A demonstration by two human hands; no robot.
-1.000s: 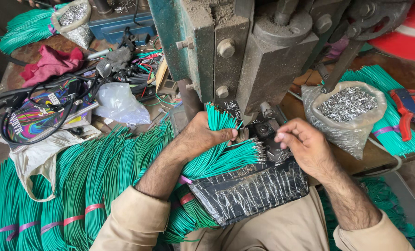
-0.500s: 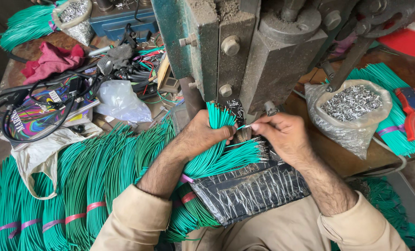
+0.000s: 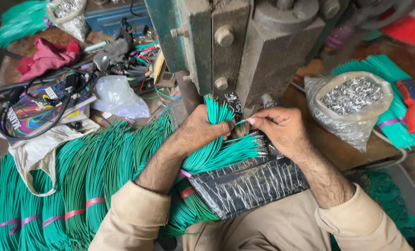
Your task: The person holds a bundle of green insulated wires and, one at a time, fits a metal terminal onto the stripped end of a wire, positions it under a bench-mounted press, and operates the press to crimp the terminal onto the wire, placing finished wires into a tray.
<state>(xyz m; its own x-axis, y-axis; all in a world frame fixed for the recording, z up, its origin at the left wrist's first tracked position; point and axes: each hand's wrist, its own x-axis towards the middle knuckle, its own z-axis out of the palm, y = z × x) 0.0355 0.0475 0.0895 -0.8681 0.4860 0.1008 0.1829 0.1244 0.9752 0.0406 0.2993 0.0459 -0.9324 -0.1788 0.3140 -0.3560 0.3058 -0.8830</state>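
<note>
A bundle of green wires (image 3: 217, 139) is being clenched in the left hand (image 3: 203, 128) at the foot of the grey press (image 3: 258, 51), while a single wire is being pinched by the right hand (image 3: 282, 130), fingertips (image 3: 253, 121) pointed toward the die. Terminal-tipped wires (image 3: 244, 148) are being collected on the black sheet (image 3: 244, 181); judging by the banded bundles (image 3: 77, 186) alongside, most work is being left undone.
</note>
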